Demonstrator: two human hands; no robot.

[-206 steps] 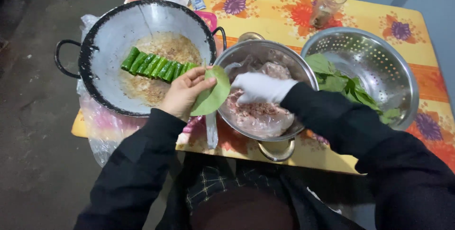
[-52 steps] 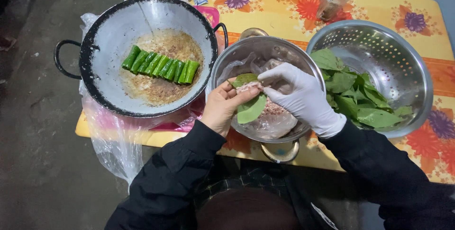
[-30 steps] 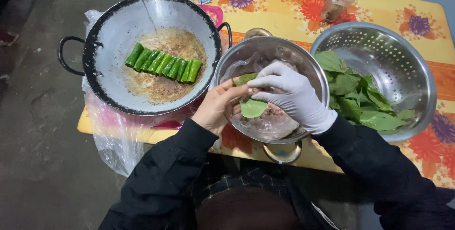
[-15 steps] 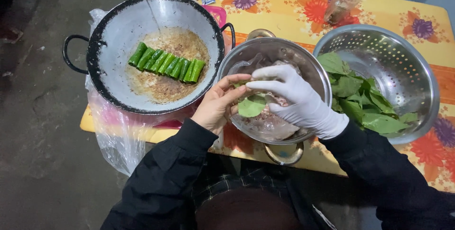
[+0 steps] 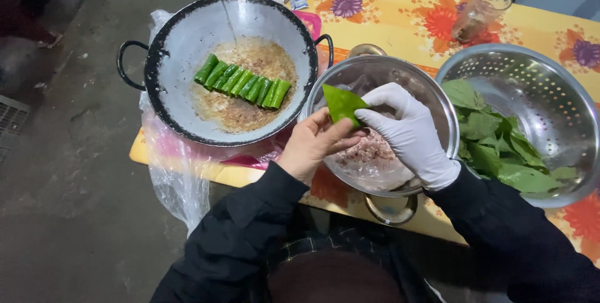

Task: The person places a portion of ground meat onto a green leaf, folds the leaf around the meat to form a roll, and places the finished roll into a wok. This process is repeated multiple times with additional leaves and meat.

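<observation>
Above the steel bowl (image 5: pixel 437 100): both my hands fill it, left hand (image 5: pixel 315 147) and gloved right hand (image 5: pixel 409 134) closing around the folded leaf (image 5: pixel 342 103), so little room is left over the meat.
To my left: the wide pan (image 5: pixel 187 34) sits just beside the bowl; its handle nearly meets the bowl rim, no gap to slip through at tabletop level.
Inside the pan: the row of green rolls (image 5: pixel 242 83) takes the middle; bare room below and left of it.
To my right: the colander (image 5: pixel 550 84) crowds the bowl, leaves heaped on its near side.
Far tabletop (image 5: pixel 387 22): open past the rims, except a glass (image 5: pixel 478 12).
</observation>
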